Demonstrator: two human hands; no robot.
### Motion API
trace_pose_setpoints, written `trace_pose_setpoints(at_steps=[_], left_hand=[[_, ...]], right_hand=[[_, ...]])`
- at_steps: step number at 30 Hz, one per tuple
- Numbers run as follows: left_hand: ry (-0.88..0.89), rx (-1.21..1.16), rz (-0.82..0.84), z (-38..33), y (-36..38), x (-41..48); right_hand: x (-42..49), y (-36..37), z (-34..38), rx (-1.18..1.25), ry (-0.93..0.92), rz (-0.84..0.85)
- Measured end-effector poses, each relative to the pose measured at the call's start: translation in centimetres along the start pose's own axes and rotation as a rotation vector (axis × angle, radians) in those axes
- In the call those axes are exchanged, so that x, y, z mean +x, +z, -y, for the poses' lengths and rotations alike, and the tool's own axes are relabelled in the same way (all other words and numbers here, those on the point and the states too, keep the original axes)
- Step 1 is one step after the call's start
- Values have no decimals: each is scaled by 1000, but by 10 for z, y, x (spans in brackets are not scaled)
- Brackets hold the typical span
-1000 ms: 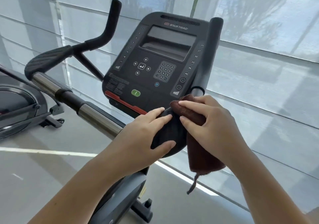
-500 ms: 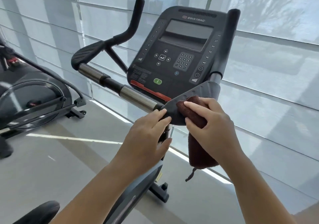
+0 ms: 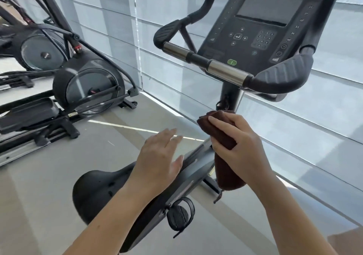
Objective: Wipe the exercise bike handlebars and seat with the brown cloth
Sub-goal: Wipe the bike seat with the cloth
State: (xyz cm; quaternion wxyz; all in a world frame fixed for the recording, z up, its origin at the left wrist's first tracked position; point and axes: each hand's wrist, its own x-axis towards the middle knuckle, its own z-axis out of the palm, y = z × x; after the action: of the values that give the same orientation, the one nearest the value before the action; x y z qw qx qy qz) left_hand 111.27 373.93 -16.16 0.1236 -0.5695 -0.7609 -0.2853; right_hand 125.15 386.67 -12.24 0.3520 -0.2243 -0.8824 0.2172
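Gym floor by blinded windows: both hands hang between seat and handlebars.
Seat (image 3: 98,188) lies just under the left hand (image 3: 159,156), which hovers flat, fingers straight, holding nothing. Right hand (image 3: 239,146) beside it grips the bunched brown cloth (image 3: 228,176), tail hanging below the fist, clear of the bike. Handlebars (image 3: 225,72) well above and beyond both hands. Judgement: seat not yet wiped, likely next; whether the bars are done can't be told.

Open gap between handlebars (image 3: 225,71) above and seat (image 3: 98,188) below, left hand (image 3: 159,156) in it, upright post (image 3: 230,95) and frame beam (image 3: 194,162) barring the middle (right hand (image 3: 239,146) with brown cloth (image 3: 222,137) just before the post), open floor (image 3: 59,176) leftward, elliptical machine (image 3: 84,85) well apart.
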Motion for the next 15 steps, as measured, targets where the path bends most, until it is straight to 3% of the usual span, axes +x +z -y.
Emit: trace_pose_setpoints(at_steps=[15], left_hand=[[-394,110,49,101,-16,-141]], right_hand=[[-54,131,59,143,-59,288]])
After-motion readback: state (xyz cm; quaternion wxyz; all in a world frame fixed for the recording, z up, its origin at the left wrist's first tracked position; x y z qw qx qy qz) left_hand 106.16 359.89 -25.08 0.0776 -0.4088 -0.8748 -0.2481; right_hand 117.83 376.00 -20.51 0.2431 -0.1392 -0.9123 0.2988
